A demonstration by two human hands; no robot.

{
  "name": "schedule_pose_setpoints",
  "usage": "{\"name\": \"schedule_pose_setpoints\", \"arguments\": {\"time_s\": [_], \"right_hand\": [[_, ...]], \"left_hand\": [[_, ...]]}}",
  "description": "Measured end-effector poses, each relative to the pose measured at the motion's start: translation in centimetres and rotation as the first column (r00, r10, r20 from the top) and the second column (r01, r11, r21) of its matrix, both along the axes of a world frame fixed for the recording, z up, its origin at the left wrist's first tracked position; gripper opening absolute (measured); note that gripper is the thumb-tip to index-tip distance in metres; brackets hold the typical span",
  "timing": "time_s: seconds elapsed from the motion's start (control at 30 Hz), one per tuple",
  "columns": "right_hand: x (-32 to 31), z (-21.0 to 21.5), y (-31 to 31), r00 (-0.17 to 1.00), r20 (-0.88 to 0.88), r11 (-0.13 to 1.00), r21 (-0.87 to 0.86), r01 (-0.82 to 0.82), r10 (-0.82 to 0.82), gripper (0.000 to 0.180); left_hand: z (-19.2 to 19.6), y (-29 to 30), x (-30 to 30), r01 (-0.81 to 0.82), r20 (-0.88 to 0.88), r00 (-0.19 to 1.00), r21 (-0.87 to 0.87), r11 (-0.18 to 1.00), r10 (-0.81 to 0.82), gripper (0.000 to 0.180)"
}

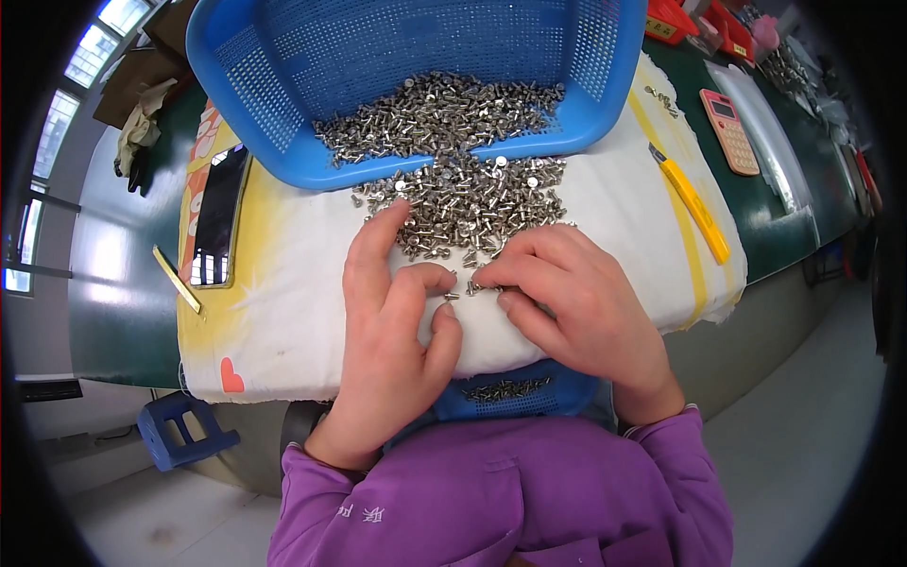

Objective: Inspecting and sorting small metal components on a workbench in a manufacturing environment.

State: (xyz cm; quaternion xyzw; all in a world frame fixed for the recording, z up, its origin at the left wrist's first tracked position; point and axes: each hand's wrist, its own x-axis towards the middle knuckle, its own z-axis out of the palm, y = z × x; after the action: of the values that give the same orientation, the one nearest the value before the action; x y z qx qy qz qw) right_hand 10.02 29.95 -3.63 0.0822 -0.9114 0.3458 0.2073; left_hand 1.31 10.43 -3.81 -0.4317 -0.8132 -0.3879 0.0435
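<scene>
A heap of small silver screws [472, 203] spills from a tilted blue plastic basket [312, 170] onto a white cloth. At the near edge of the heap, my left hand [392, 307] has its index finger and thumb bent and apart. A single screw [452, 296] lies just off those fingertips. My right hand [581, 302] is curled beside it, its index fingertip touching a few loose screws [472, 286] on the cloth. Its thumb is lower and apart from the index finger; the undersides of its other fingers are hidden.
A second blue basket [501, 404] holding screws sits below the table edge at my lap. On the left lie a phone [219, 217] and a thin yellow strip [178, 280]. On the right are a yellow utility knife [694, 208], several screws [661, 99] and a pink calculator [729, 132].
</scene>
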Motion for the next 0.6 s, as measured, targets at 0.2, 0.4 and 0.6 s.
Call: {"name": "schedule_pose_setpoints", "arguments": {"time_s": [0.2,0.4,0.6], "right_hand": [[0.02,-0.07,0.11,1.0,-0.005,1.0,-0.016,-0.014,0.014,0.023],[0.05,-0.22,0.08,1.0,-0.026,0.999,-0.029,-0.014,0.014,0.024],[0.1,-0.21,0.06,1.0,-0.025,0.999,-0.03,-0.011,0.01,0.028]], "left_hand": [[-0.2,-0.33,-0.14,0.0,-0.037,0.999,-0.009,1.0,-0.001,0.019],[-0.16,-0.39,-0.13,-0.005,-0.019,1.0,-0.027,1.0,0.004,0.018],[-0.28,-0.71,-0.26,-0.006,-0.023,1.0,-0.02,1.0,0.005,0.018]]}}
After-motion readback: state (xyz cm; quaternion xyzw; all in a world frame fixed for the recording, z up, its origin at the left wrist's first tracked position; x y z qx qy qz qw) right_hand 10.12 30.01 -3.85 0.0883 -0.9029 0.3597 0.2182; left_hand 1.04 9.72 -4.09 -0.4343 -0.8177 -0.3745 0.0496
